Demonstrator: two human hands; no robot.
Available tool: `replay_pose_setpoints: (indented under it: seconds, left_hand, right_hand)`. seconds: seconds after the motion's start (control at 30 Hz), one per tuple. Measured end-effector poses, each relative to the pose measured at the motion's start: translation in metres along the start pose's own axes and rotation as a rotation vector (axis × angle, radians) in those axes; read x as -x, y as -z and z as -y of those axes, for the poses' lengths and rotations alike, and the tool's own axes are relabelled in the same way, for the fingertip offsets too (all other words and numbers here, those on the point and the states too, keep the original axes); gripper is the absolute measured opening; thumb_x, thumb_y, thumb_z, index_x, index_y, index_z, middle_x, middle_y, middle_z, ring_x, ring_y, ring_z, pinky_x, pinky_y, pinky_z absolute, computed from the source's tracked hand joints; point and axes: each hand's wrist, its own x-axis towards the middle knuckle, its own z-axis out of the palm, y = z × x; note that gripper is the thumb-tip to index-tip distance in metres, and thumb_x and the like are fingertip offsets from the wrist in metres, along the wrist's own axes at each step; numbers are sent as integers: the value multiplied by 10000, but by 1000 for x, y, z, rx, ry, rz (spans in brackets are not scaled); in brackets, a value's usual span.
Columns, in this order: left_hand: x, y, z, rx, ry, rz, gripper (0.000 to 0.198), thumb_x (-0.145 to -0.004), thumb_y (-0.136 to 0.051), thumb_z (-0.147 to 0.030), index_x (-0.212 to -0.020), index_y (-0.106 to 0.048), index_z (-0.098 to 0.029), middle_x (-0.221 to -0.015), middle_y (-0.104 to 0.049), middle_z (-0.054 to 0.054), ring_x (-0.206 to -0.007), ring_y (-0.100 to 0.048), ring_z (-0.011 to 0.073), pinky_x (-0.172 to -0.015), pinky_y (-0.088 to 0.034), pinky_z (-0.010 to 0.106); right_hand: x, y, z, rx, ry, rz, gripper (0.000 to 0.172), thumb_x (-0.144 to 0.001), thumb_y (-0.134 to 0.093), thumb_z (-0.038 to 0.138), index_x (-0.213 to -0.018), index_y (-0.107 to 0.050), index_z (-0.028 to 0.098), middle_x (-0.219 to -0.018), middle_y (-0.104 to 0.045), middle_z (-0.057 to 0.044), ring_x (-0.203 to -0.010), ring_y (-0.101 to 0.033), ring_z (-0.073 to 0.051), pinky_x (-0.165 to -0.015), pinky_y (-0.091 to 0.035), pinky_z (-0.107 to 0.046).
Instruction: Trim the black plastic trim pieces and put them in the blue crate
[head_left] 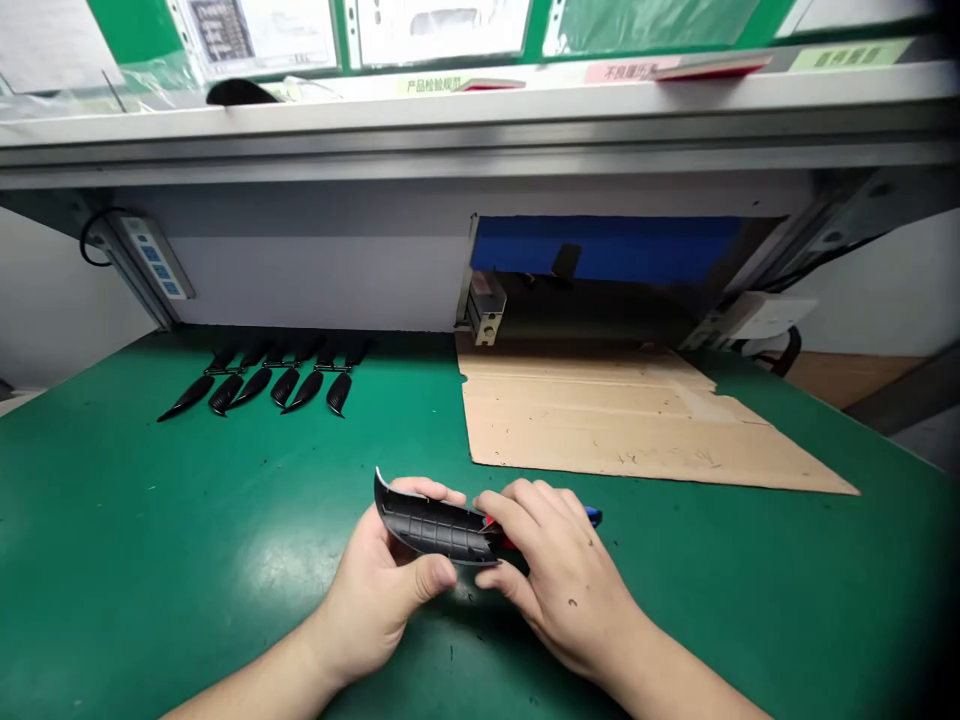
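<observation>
A curved black plastic shell [435, 525] with a ribbed inner face is held tilted above the green table. My left hand [386, 580] grips its left part, thumb along the near edge and fingers behind the far edge. Over the right end of the shell, my right hand [559, 570] is closed around a red-and-blue-handled hand tool [594, 516]. Its blue end sticks out beyond my fingers, and a red part shows by the shell. Most of the tool is hidden under my hand, so its working end cannot be made out clearly.
Several black blade-shaped parts [255, 385] lie in a row at the back left of the green table [225, 530]. A flat cardboard sheet [585, 430] covers the back right, before an opening. Above runs a shelf edge [450, 130]; a power strip [157, 258] hangs left. Small dark scraps dot the table.
</observation>
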Motion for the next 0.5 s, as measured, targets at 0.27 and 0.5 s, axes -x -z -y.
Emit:
replay_pose_setpoints:
  seconds: [0.27,0.5]
  left_hand:
    - [4,-6,-7,-72,-5,5,408,-765,-776,-304,-1113,-575,-234,-1156,-628,65,-1084,-606,231,-910,-511,301]
    - [7,-2,-11,-221,-89,84,374,-770,-767,-310,-1095,-594,-242,-1156,-638,62,-1114,-583,229,-951,-495,318]
  right_hand:
    - [0,5,-1,166,26,-33,633,-996,-132,610,-855,-591,198,-742,-504,-61,-663,-383,-223,-594,-242,-353]
    - [1,5,1,215,105,-50,604,-1030,-133,540,-681,-481,191,-661,-491,-36,-614,-357,-193,-572,-190,-346]
